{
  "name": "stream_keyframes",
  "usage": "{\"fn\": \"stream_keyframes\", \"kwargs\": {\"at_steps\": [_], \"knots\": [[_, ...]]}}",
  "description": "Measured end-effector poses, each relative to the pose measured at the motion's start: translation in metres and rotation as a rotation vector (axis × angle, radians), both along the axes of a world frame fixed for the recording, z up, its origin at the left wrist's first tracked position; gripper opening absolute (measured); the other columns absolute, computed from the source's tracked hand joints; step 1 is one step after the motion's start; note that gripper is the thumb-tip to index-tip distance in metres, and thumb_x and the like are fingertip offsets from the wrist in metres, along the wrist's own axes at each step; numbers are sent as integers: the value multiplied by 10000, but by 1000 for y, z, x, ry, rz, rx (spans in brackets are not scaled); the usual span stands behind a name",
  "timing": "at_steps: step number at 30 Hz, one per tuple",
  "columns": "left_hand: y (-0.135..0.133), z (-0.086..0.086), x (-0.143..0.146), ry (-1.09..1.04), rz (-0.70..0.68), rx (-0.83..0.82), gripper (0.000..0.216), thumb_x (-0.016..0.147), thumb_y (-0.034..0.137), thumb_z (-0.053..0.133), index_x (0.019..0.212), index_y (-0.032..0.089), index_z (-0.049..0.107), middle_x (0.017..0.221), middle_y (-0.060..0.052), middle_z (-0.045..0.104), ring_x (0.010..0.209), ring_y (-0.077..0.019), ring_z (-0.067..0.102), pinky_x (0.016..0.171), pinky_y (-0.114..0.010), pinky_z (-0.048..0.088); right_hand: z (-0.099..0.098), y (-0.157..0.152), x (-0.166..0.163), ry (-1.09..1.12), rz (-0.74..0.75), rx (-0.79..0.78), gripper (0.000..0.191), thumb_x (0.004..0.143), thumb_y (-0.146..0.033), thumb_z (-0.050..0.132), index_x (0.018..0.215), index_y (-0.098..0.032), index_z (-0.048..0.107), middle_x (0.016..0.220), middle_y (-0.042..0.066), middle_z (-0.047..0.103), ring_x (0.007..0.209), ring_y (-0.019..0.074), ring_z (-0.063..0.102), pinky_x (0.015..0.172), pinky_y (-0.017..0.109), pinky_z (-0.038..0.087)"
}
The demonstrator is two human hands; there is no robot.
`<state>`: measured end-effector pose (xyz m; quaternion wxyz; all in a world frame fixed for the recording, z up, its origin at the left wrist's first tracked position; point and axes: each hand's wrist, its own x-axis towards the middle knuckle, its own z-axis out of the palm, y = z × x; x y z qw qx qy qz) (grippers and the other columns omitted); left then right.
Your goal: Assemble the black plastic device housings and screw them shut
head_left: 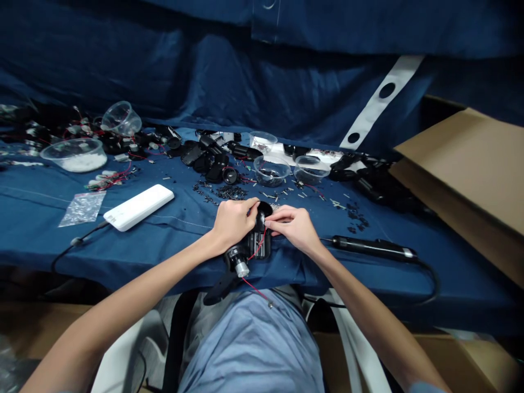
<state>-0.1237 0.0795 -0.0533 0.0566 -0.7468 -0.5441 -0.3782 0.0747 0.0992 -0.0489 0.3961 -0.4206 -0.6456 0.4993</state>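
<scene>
A black plastic housing (265, 250) lies at the table's front edge, with a silver motor (241, 267) and a red wire (258, 251) showing on it. My left hand (235, 221) is closed on the upper left of this housing, thumb and fingertips pressed near its rounded top. From the other side my right hand (295, 226) pinches at the housing's opening, beside the red wire's upper end. Whatever sits between those right fingertips is too small to make out. A second red wire (256, 287) hangs from the motor over my lap.
A black electric screwdriver (368, 246) lies at right, a white power bank (139, 207) at left. Clear plastic bowls (272, 173), scattered screws (231, 192) and black housings (213, 164) fill the back. An open cardboard box (470, 158) stands at far right.
</scene>
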Motion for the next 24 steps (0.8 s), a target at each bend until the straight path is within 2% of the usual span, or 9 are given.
{"fn": "stream_keyframes", "kwargs": {"at_steps": [3,6,9,11,13,16,19,22,24], "knots": [[0,-1,1,-3,11,17,244,987,205,590,1024,188,831,797,-93,825,618,-205,726,600,-301,417,0,-1,0,-6,-4,21,376,643,-503,938,803,-172,857,912,80,717,728,186,705,574,302,666],[0,-2,0,-24,8,24,260,996,221,574,1030,190,830,819,-93,828,633,-200,728,611,-296,425,-4,0,-1,6,-4,-21,428,638,-534,937,811,-160,821,925,79,735,754,200,730,593,310,675],[0,0,-1,-62,6,16,304,1021,248,534,1054,186,829,824,-102,825,649,-197,723,626,-294,433,-9,3,-2,26,-21,-76,503,667,-556,917,948,-175,748,930,57,755,755,193,746,592,315,679],[-1,2,-1,-91,-4,-5,326,1033,268,516,1080,186,827,827,-111,822,660,-198,720,643,-294,442,-10,7,-3,23,19,-111,542,690,-552,903,1037,-183,709,882,48,764,713,190,743,560,322,674],[0,5,0,-124,-27,-37,322,1031,290,526,1099,192,825,845,-119,825,689,-204,725,676,-299,461,-9,10,-4,9,98,-138,539,701,-554,895,1022,-164,705,780,45,757,654,197,736,543,339,671],[4,10,0,-192,-79,-106,285,1003,320,582,1096,206,826,899,-126,833,766,-226,745,756,-318,498,-6,13,-7,1,160,-139,516,707,-576,885,921,-147,693,682,43,737,601,203,733,559,353,675],[13,15,-4,-300,-152,-204,273,999,360,608,1112,224,816,1023,-116,838,887,-238,764,850,-332,528,-8,14,-10,-3,138,-93,500,757,-595,839,905,-148,672,701,50,744,586,201,738,572,353,676],[23,17,-10,-449,-247,-353,315,974,439,668,1181,227,774,1160,-89,818,1025,-238,762,885,-317,556,-9,16,-12,-11,90,-20,484,846,-594,753,1013,-145,682,808,73,772,660,204,764,623,360,690],[29,16,-13,-558,-298,-481,395,912,490,743,1170,191,754,1132,-93,817,1013,-246,765,835,-314,581,-5,21,-11,-36,77,19,491,906,-566,688,1153,-142,679,898,94,790,760,218,787,654,372,701]]}}
